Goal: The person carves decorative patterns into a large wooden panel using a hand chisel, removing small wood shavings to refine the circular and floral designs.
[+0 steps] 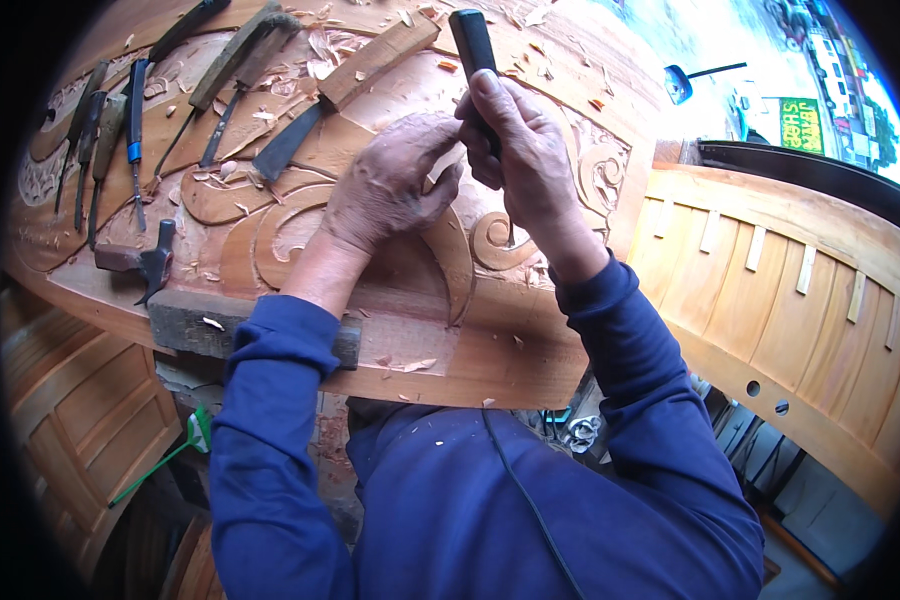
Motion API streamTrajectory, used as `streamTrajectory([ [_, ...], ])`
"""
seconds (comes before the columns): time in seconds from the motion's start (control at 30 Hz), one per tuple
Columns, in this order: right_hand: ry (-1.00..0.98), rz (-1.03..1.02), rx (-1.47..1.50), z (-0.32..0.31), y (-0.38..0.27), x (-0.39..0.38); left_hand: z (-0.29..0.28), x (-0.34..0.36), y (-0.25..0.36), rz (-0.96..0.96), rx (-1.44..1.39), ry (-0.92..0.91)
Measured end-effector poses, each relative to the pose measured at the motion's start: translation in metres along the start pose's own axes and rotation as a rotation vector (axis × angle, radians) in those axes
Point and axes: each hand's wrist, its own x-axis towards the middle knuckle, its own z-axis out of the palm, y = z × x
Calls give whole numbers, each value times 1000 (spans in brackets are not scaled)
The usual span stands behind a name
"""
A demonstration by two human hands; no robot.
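My right hand is wrapped around the black handle of a hand tool, thumb along its side. The handle stands nearly upright; a thin dark shaft shows below the hand, close to a carved scroll. Beside it, my left hand hovers over or rests on the carved wooden panel; I cannot tell which. Its thumb is apart from the bent fingers, whose tips meet the right hand's fingers and are partly hidden. Nothing shows in the left hand's gap. Curved relief and wood chips surround both hands.
Several chisels and gouges lie at the far left, including a blue-ferruled one. A wide chisel with a wooden handle lies nearer. A small dark-headed tool and a dark wooden block sit along the near edge. A slatted wooden panel stands right.
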Motion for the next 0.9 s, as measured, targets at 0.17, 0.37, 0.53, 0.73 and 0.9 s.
streamTrajectory([
  [0.17,-16,-34,217,-15,-32,-30,-6,7,6,-9,22,-54],
  [0.37,-62,-446,272,-30,1,-78,-4,9,10,-39,4,-71],
  [0.53,-30,-662,5,-23,-1,-104,-6,8,10,-30,30,-82],
  [0.73,-67,-723,-105,-41,1,-116,-3,11,13,-34,44,-96],
  [0.9,-7,-730,-48,-47,6,-115,-3,12,12,-39,71,-124],
])
